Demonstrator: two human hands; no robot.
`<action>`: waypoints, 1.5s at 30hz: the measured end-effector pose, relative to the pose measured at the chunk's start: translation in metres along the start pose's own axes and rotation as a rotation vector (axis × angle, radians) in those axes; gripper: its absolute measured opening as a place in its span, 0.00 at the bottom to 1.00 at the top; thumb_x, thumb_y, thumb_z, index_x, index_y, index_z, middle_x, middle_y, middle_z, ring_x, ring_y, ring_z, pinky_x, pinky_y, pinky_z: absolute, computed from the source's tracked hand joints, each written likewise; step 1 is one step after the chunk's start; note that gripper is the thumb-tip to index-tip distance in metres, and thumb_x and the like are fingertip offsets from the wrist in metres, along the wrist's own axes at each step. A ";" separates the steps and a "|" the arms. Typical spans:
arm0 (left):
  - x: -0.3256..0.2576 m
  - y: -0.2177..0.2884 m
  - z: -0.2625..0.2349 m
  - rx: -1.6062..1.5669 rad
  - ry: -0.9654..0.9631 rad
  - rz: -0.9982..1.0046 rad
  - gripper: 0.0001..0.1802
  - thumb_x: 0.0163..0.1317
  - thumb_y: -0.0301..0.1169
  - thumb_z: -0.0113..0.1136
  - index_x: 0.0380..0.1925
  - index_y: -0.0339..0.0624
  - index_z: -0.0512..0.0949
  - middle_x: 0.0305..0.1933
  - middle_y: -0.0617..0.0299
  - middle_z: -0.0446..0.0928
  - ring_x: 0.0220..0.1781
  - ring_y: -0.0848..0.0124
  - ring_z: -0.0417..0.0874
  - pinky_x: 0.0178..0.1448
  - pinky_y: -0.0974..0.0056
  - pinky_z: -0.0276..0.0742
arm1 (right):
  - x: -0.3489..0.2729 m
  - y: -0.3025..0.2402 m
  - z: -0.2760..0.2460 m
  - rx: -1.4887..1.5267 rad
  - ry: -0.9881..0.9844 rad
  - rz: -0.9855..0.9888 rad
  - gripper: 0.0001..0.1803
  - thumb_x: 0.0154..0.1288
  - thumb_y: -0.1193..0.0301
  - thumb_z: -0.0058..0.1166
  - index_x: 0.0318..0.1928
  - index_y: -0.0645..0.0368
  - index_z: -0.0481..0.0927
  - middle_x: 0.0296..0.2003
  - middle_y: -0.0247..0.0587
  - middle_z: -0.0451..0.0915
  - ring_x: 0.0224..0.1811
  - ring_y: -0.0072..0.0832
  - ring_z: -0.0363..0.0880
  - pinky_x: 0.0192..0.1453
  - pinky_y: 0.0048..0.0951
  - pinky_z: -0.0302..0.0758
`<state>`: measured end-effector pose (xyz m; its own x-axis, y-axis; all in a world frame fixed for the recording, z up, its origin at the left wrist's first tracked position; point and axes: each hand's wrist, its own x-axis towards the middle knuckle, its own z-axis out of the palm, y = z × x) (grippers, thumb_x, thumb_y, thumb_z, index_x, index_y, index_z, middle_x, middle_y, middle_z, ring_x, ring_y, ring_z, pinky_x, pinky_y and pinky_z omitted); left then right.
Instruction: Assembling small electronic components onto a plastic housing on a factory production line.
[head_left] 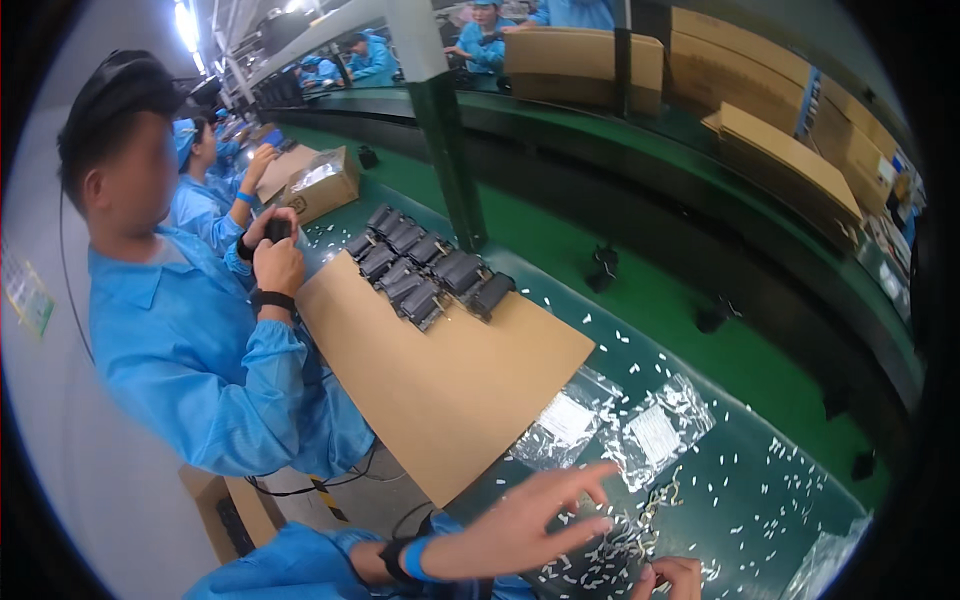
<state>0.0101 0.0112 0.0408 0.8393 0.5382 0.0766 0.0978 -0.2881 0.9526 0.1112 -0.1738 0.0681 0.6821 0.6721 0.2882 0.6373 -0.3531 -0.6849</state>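
Note:
My left hand point(540, 520) reaches over the green bench with its fingers apart and holds nothing. A black band and a blue band circle that wrist. Beneath and beside its fingertips lies a heap of small white pieces point(620, 545), with a few thin yellowish strips point(664, 496) among them. At the lower edge my right hand point(668, 578) shows only in part, its fingers curled together beside the heap. Whatever may be between those fingers is too small or hidden to make out. Beyond my left hand lie two clear plastic bags point(655, 432) with white labels, also holding small white pieces.
A flat cardboard sheet point(440, 400) covers the bench to the left, with several black device housings point(400, 262) grouped at its far end. A co-worker point(200, 340) in blue handles a black part point(277, 230). Loose white pieces dot the green bench point(730, 450). A post point(445, 150) rises behind.

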 end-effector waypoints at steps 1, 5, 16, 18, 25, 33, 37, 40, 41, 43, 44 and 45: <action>0.001 -0.010 -0.015 0.013 -0.026 -0.024 0.34 0.66 0.31 0.66 0.70 0.40 0.65 0.46 0.65 0.76 0.39 0.74 0.73 0.47 0.69 0.73 | -0.001 0.000 0.000 0.007 -0.003 -0.023 0.06 0.62 0.83 0.59 0.39 0.64 0.79 0.35 0.49 0.80 0.34 0.42 0.79 0.40 0.35 0.76; 0.047 -0.044 -0.092 0.528 0.123 0.242 0.35 0.64 0.29 0.63 0.70 0.39 0.63 0.59 0.53 0.74 0.51 0.58 0.78 0.58 0.59 0.75 | 0.001 0.000 0.015 0.148 -0.124 0.018 0.05 0.63 0.82 0.59 0.39 0.62 0.79 0.35 0.47 0.81 0.32 0.40 0.79 0.37 0.34 0.76; 0.138 -0.076 -0.198 1.327 -0.065 0.279 0.37 0.48 0.25 0.68 0.63 0.46 0.70 0.58 0.57 0.74 0.54 0.56 0.73 0.58 0.57 0.71 | 0.011 -0.022 0.032 0.355 -0.194 -0.249 0.07 0.59 0.85 0.60 0.37 0.65 0.80 0.35 0.48 0.80 0.33 0.41 0.79 0.34 0.33 0.75; 0.118 -0.052 -0.185 1.042 -0.027 0.340 0.35 0.45 0.31 0.74 0.57 0.44 0.73 0.51 0.57 0.75 0.53 0.57 0.74 0.58 0.58 0.71 | 0.009 -0.020 0.025 0.364 -0.168 -0.181 0.06 0.60 0.85 0.60 0.38 0.65 0.80 0.36 0.47 0.81 0.31 0.38 0.79 0.32 0.31 0.74; 0.012 -0.023 -0.055 -0.668 -0.215 0.059 0.51 0.53 0.17 0.71 0.75 0.38 0.53 0.73 0.56 0.60 0.71 0.66 0.66 0.74 0.59 0.60 | 0.016 0.000 0.018 0.354 0.054 -0.182 0.04 0.63 0.86 0.55 0.38 0.66 0.77 0.35 0.52 0.82 0.35 0.38 0.81 0.40 0.32 0.79; -0.025 -0.040 -0.013 -0.819 -0.173 -0.219 0.54 0.54 0.54 0.69 0.71 0.27 0.60 0.63 0.54 0.65 0.66 0.64 0.71 0.71 0.60 0.63 | 0.010 0.020 0.021 0.292 0.170 -0.431 0.07 0.54 0.85 0.54 0.34 0.64 0.74 0.33 0.52 0.82 0.24 0.33 0.81 0.28 0.26 0.76; -0.025 -0.040 -0.011 -0.945 -0.289 -0.197 0.53 0.56 0.53 0.67 0.71 0.27 0.59 0.59 0.55 0.66 0.57 0.67 0.75 0.58 0.64 0.74 | 0.001 0.023 0.014 0.343 0.113 -0.569 0.06 0.54 0.83 0.56 0.33 0.64 0.76 0.32 0.52 0.83 0.26 0.35 0.83 0.27 0.27 0.77; -0.024 -0.051 -0.010 -0.913 -0.234 -0.181 0.51 0.55 0.40 0.73 0.72 0.29 0.56 0.65 0.55 0.62 0.72 0.63 0.65 0.72 0.62 0.63 | -0.002 0.021 0.033 0.530 0.124 -0.473 0.04 0.61 0.80 0.54 0.36 0.65 0.73 0.34 0.56 0.82 0.28 0.39 0.83 0.29 0.31 0.81; -0.018 -0.056 0.000 -1.038 -0.305 0.000 0.50 0.52 0.25 0.74 0.73 0.30 0.55 0.69 0.55 0.57 0.77 0.62 0.58 0.76 0.60 0.55 | -0.009 0.007 0.022 0.601 0.161 -0.355 0.06 0.67 0.78 0.52 0.38 0.67 0.70 0.37 0.62 0.81 0.29 0.42 0.84 0.31 0.34 0.83; -0.018 -0.053 0.004 -0.892 -0.190 0.116 0.50 0.47 0.16 0.75 0.70 0.35 0.58 0.69 0.52 0.56 0.74 0.60 0.61 0.73 0.58 0.62 | -0.019 -0.002 0.023 0.873 0.102 -0.090 0.11 0.77 0.72 0.47 0.45 0.66 0.61 0.46 0.76 0.77 0.33 0.48 0.85 0.36 0.40 0.87; -0.019 -0.052 0.006 -0.793 -0.128 0.177 0.50 0.46 0.16 0.76 0.69 0.36 0.59 0.68 0.51 0.56 0.73 0.60 0.62 0.72 0.57 0.64 | -0.018 -0.003 0.027 0.884 0.099 -0.100 0.11 0.77 0.72 0.47 0.45 0.66 0.61 0.46 0.76 0.77 0.33 0.48 0.85 0.36 0.40 0.87; -0.021 -0.050 0.007 -0.781 -0.121 0.189 0.50 0.46 0.16 0.76 0.69 0.36 0.59 0.68 0.51 0.56 0.73 0.60 0.62 0.72 0.57 0.64 | -0.015 -0.005 0.032 0.951 0.042 -0.043 0.11 0.77 0.73 0.45 0.47 0.65 0.60 0.48 0.79 0.76 0.35 0.48 0.85 0.36 0.40 0.87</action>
<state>-0.0085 0.0085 -0.0110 0.8608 0.4333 0.2669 -0.4152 0.2946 0.8607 0.0859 -0.1611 0.0458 0.6891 0.6416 0.3370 0.1160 0.3614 -0.9252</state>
